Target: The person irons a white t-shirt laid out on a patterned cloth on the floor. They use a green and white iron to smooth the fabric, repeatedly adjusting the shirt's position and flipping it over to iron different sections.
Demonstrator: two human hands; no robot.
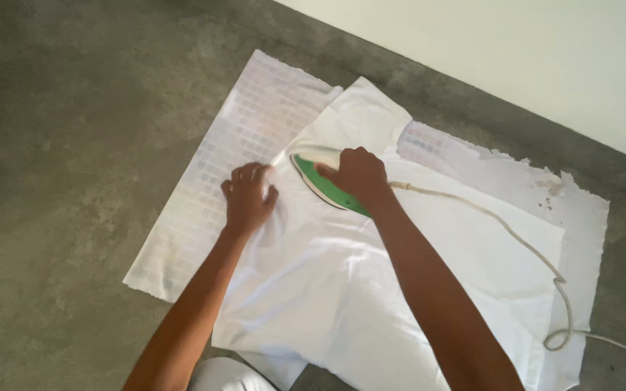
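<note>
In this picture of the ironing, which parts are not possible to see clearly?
- Head view: the handle of the green iron is hidden by the right hand.
- The cord is cut off by the right edge, so its end is unseen.
- The near hem of the white garment is cut off by the bottom edge.
- The left hand is slightly blurred, so its fingertips are unclear.

left hand [248,197]: pressed flat, fingers bent | right hand [355,176]: fist-closed (both arms extended forward)

Soft even daylight, slight motion blur
</note>
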